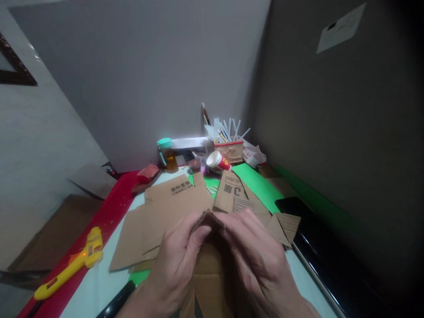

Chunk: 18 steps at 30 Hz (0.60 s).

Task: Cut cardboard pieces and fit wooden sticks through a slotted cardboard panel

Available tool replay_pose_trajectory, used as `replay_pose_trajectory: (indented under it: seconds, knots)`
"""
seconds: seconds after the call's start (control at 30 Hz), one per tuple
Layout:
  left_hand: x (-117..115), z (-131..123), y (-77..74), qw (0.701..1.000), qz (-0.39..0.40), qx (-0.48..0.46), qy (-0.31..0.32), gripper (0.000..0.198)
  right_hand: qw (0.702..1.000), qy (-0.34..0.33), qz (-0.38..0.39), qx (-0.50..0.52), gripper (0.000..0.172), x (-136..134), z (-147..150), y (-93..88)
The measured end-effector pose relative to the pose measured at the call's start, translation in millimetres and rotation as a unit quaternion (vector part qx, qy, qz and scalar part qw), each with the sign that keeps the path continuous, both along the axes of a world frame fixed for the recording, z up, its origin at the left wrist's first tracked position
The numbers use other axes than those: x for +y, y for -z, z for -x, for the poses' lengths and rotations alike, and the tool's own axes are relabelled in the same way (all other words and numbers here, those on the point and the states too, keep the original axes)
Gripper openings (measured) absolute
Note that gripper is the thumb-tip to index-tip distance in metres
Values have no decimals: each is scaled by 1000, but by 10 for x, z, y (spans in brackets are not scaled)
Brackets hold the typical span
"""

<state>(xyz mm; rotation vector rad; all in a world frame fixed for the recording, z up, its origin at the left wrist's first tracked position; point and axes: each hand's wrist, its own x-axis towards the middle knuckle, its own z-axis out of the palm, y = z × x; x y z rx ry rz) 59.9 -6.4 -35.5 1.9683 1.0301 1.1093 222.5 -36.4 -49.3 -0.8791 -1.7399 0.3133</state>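
Note:
A bent piece of brown cardboard is between my two hands at the bottom middle, its corrugated edge peaking at the top. My left hand grips its left side, with the thumb on the inner face and the fingers behind. On the other side, my right hand is closed along the right flap. The fold forms a ridge pointing away from me. Beyond the hands lies a large flat cardboard sheet, and to its right a printed cardboard piece.
A yellow glue gun with an orange light lies at left on a red strip. At the back stand a teal-lidded bottle, a tipped paper cup and a box of white sticks. A black glossy object runs along the right.

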Motion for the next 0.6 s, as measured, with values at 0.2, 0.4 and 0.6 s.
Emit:
replay_pose_trajectory:
  seconds: [0.2, 0.4, 0.6]
  knots:
    - [6, -17, 7, 998, -22, 52, -14, 26, 1000, 17, -2, 6, 42, -6, 20, 27]
    - [11, 7, 12, 998, 12, 55, -10, 23, 1000, -3, 3, -2, 40, 1, 2, -7]
    - [6, 9, -2, 998, 18, 54, 10, 21, 1000, -17, -6, -7, 42, 27, -16, -23]
